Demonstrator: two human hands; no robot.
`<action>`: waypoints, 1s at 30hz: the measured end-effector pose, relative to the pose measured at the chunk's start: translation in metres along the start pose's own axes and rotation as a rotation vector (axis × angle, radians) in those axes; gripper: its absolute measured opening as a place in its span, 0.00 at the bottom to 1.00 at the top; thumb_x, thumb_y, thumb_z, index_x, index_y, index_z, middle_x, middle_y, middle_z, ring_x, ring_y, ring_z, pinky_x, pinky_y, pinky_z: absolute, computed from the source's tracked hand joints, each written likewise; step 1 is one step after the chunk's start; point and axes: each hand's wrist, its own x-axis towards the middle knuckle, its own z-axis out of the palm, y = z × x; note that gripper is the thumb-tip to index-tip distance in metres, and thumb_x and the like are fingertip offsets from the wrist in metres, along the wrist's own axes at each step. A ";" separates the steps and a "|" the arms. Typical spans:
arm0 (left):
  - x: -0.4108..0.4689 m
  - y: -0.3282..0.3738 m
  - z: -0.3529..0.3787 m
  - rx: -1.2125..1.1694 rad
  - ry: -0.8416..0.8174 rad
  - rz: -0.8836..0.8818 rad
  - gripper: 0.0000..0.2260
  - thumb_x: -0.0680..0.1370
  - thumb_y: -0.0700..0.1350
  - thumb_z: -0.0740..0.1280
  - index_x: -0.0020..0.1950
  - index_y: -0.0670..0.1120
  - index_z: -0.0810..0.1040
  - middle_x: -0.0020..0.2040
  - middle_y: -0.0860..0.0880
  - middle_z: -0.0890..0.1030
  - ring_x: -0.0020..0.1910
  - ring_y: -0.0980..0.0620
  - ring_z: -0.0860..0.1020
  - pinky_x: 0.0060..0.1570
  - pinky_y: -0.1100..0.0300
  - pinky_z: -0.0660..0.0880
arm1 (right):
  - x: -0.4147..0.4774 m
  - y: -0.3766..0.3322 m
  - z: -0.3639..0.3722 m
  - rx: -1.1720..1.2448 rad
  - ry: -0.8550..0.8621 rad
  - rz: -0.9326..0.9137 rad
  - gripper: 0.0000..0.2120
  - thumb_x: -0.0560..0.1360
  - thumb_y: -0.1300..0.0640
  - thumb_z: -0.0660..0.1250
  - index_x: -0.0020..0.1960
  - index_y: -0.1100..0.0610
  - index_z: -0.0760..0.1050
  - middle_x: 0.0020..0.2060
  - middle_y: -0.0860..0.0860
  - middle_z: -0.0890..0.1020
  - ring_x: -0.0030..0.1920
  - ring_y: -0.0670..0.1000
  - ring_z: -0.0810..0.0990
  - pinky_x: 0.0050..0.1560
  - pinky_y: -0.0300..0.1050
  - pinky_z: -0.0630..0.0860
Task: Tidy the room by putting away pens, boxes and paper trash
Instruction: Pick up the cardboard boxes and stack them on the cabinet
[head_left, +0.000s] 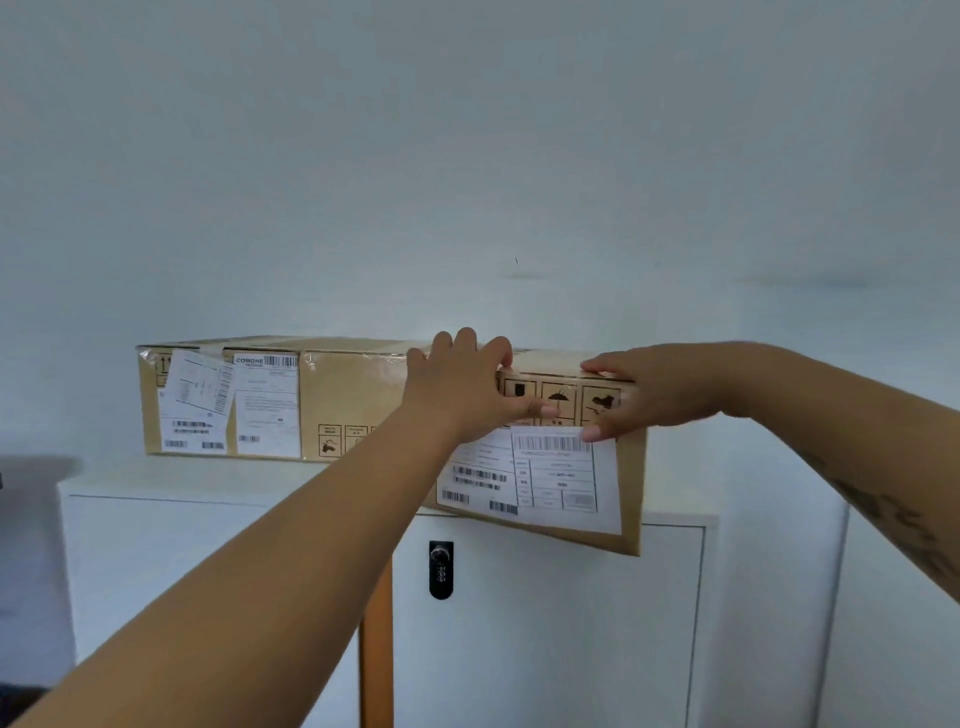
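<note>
A brown cardboard box (631, 483) with white barcode labels sits at the right of the white cabinet's top (218, 480), and its lower front edge hangs past the cabinet's edge. My left hand (457, 387) grips the box's upper edge, fingers over the top and thumb on the front face. My right hand (641, 395) holds the same edge further right, its thumb at the top of a label. A second, long cardboard box (353, 395) with several labels lies on the cabinet to the left, against the wall.
The white cabinet has two doors and a black combination lock (441, 569) at the middle, with an orange-brown vertical strip (375, 649) below it. A plain white wall rises behind. A dark blurred object (31, 467) shows at the far left.
</note>
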 end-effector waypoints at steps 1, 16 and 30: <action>0.004 -0.002 0.002 0.014 0.023 0.022 0.35 0.63 0.79 0.59 0.62 0.59 0.71 0.61 0.51 0.72 0.65 0.47 0.67 0.62 0.46 0.62 | 0.003 0.007 0.004 -0.011 0.054 -0.006 0.38 0.72 0.37 0.68 0.77 0.43 0.56 0.72 0.49 0.69 0.68 0.53 0.69 0.66 0.49 0.68; 0.066 -0.139 0.065 0.059 -0.065 -0.074 0.45 0.60 0.78 0.64 0.72 0.60 0.62 0.71 0.54 0.70 0.72 0.45 0.67 0.66 0.39 0.65 | 0.125 0.024 0.077 -0.200 0.494 0.096 0.50 0.60 0.24 0.66 0.75 0.39 0.50 0.73 0.51 0.63 0.74 0.60 0.59 0.69 0.75 0.47; 0.050 -0.347 0.060 -0.205 0.162 -0.762 0.52 0.61 0.84 0.47 0.77 0.53 0.60 0.78 0.37 0.55 0.76 0.32 0.53 0.72 0.31 0.51 | 0.179 0.042 0.085 -0.168 0.539 0.091 0.50 0.60 0.26 0.68 0.75 0.39 0.52 0.73 0.51 0.63 0.76 0.62 0.53 0.71 0.72 0.41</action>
